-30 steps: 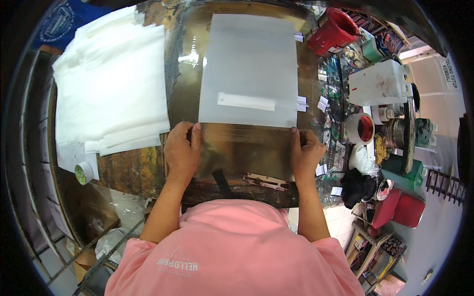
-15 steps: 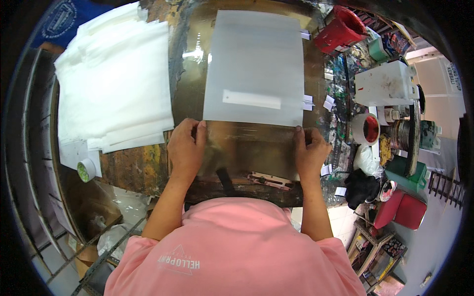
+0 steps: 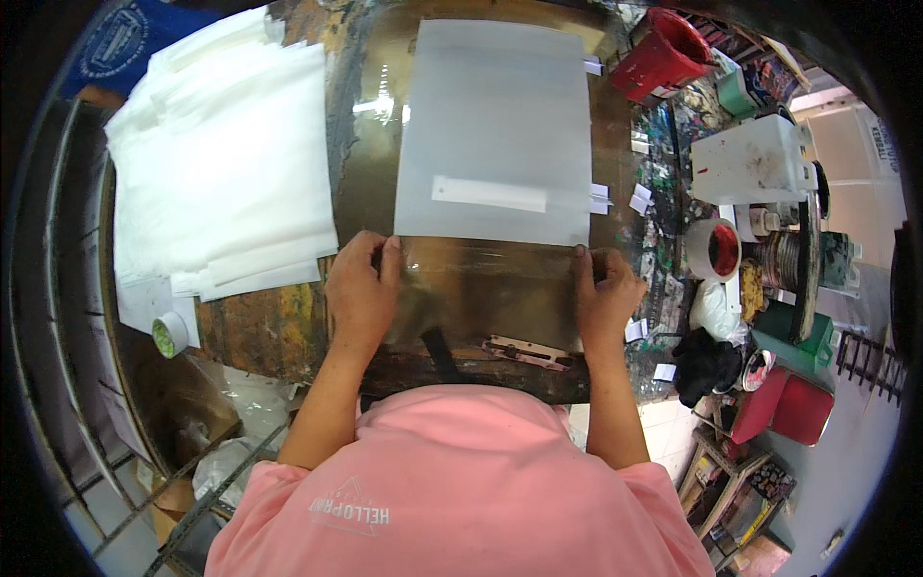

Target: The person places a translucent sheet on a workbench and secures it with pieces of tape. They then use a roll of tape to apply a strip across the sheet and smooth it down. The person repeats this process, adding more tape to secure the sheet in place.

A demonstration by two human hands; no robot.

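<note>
A translucent whitish sheet (image 3: 495, 115) lies flat on a glossy brown board (image 3: 490, 298), with a pale strip showing near its near edge. My left hand (image 3: 362, 287) is closed at the sheet's near left corner, thumb and fingers pinching it. At the near right corner my right hand (image 3: 608, 288) does the same, thumb on the sheet's edge. Small folded white tabs (image 3: 600, 198) stick up along the sheet's right side. Left of the board sits a big loose stack of white sheets (image 3: 221, 173).
A roll of tape (image 3: 169, 335) stands by the stack's near corner. A flat metal piece (image 3: 524, 352) lies near the table's front edge. On the right are a red bucket (image 3: 665, 60), a whitish container (image 3: 750, 163), a red-stained tub (image 3: 713, 250) and a black cloth (image 3: 704, 368).
</note>
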